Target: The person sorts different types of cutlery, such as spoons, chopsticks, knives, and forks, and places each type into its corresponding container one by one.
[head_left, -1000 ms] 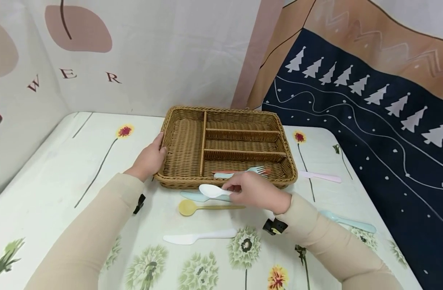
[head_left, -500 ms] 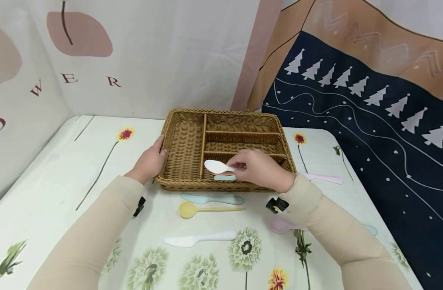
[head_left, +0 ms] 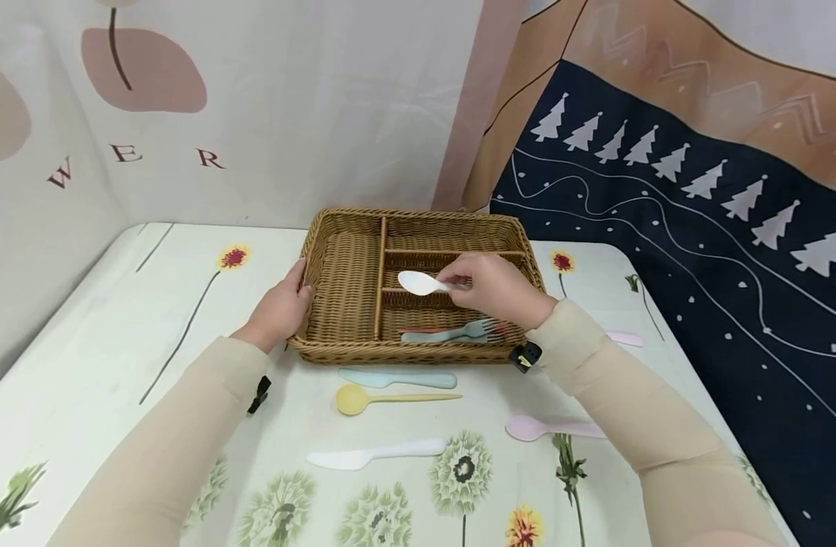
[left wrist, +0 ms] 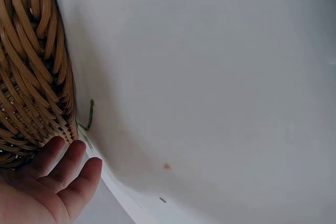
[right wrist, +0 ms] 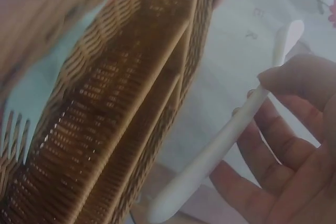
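Note:
A brown wicker cutlery tray (head_left: pixel 380 296) with several compartments stands on the table. My left hand (head_left: pixel 274 310) grips its left side, thumb at the rim; in the left wrist view, fingers (left wrist: pixel 73 169) lie along the outer wall. Above the tray's middle compartment, my right hand (head_left: pixel 493 287) pinches a white spoon (head_left: pixel 419 283) by its handle, the bowl pointing left. The right wrist view shows the spoon's handle (right wrist: pixel 210 158) between thumb and fingers, apart from the wicker. A light blue fork (head_left: pixel 452 333) lies in the front compartment, partly over a red utensil (head_left: pixel 418 330).
In front of the tray lie a light blue knife (head_left: pixel 399 378), a yellow spoon (head_left: pixel 352 399), a white knife (head_left: pixel 373 454) and a pink spoon (head_left: pixel 527 428). A pink handle (head_left: pixel 626 339) shows at the right, partly behind the right sleeve. A fabric wall (head_left: pixel 288 114) rises behind the table.
My right hand has carried the white spoon from in front of the tray up and back over its compartments. The pink spoon has come into sight. My left hand stays at the tray's left side.

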Demonstrator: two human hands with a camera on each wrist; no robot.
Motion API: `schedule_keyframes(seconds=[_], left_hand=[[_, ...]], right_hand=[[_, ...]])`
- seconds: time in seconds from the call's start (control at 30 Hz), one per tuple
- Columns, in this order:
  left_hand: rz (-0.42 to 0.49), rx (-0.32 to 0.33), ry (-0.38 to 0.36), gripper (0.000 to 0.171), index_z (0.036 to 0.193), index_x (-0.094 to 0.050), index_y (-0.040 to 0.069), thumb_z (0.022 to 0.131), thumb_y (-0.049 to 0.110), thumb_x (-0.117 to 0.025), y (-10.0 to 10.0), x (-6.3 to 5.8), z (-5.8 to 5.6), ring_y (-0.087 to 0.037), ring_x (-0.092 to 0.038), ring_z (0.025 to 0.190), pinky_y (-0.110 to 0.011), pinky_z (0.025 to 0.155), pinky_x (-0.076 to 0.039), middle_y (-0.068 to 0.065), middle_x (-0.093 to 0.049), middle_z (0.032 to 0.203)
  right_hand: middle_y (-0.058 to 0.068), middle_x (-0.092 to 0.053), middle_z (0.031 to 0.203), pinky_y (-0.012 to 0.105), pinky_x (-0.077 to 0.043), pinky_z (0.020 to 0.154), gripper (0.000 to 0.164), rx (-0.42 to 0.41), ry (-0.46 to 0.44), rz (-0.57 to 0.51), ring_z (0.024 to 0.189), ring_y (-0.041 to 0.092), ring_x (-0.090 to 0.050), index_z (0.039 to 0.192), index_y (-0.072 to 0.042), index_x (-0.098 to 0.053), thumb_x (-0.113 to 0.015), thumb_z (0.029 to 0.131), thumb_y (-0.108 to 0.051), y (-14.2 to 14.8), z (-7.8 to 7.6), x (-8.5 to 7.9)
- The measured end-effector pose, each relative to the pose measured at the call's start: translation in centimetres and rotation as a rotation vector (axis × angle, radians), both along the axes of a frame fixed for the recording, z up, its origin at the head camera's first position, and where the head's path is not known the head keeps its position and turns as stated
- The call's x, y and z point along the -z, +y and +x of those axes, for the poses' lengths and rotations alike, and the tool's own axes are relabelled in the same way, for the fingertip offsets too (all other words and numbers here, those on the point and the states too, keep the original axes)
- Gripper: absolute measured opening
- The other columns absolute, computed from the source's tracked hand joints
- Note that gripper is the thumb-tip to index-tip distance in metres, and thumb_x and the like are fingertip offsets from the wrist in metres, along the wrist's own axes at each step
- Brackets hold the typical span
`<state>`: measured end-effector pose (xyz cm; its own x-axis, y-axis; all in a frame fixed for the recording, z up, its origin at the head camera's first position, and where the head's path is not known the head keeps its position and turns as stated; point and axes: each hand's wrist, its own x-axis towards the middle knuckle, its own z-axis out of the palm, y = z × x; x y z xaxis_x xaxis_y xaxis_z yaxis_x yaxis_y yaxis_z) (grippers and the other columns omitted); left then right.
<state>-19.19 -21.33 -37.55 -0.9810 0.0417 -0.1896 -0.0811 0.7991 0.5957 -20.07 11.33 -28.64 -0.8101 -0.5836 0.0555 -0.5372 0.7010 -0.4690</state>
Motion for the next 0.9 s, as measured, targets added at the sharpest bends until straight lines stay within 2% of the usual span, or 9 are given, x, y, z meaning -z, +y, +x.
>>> schedule_keyframes(seconds=[0.53, 0.9], left_hand=[[0.007, 0.006, 0.007, 0.061, 0.154, 0.011, 0.007, 0.107, 0.024, -0.023, -0.4, 0.2, 0.1, -0.049, -0.037, 0.132, -0.060, 0.107, -0.032, -0.035, -0.028, 0.149], [0.006, 0.002, 0.003, 0.061, 0.154, 0.010, 0.008, 0.107, 0.025, -0.023, -0.2, 0.4, -0.1, -0.048, -0.037, 0.132, -0.059, 0.107, -0.032, -0.034, -0.028, 0.149]], right_hand=[[0.008, -0.065, 0.102, 0.034, -0.050, 0.079, 0.024, 0.089, 0.022, -0.054, 0.089, 0.021, -0.057, 0.115, -0.007, -0.071, -0.063, 0.093, -0.009, 0.3, -4.2, -0.3], [0.007, -0.065, 0.101, 0.033, -0.050, 0.076, 0.022, 0.131, 0.053, -0.054, 0.085, 0.021, -0.055, 0.113, -0.008, -0.072, -0.063, 0.093, -0.011, 0.0, -6.9, 0.6]])
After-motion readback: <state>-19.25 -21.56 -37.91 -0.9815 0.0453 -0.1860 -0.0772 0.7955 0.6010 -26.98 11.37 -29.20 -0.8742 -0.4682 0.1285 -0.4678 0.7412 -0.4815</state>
